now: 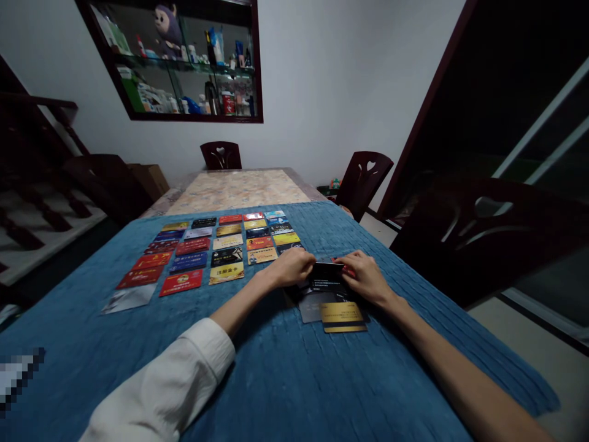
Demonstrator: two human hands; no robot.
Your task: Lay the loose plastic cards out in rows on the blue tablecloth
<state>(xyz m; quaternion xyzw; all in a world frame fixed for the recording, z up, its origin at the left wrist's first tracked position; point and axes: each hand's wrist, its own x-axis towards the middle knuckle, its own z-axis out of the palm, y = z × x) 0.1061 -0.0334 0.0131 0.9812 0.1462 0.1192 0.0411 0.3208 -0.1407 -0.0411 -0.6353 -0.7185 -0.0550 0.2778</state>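
Between my two hands a black card point(327, 268) stands tilted with its thin upper edge toward me. My left hand point(294, 267) is closed on its left end, and my right hand point(363, 276) grips the right end. Below them lies a loose pile of cards, with a gold card point(344, 318) nearest me and a grey card point(310, 311) partly under it. Left of my hands, several cards are laid out in columns, among them a yellow card point(227, 272), a red card point(181, 282) and a silver card point(129, 299). My left wrist partly covers the rightmost column.
A blue cloth point(285, 380) covers the near part of the table, and a patterned top point(239, 186) shows beyond it. Dark wooden chairs stand around, one at the far right point(368, 181). A shelf niche point(197, 61) is set in the wall.
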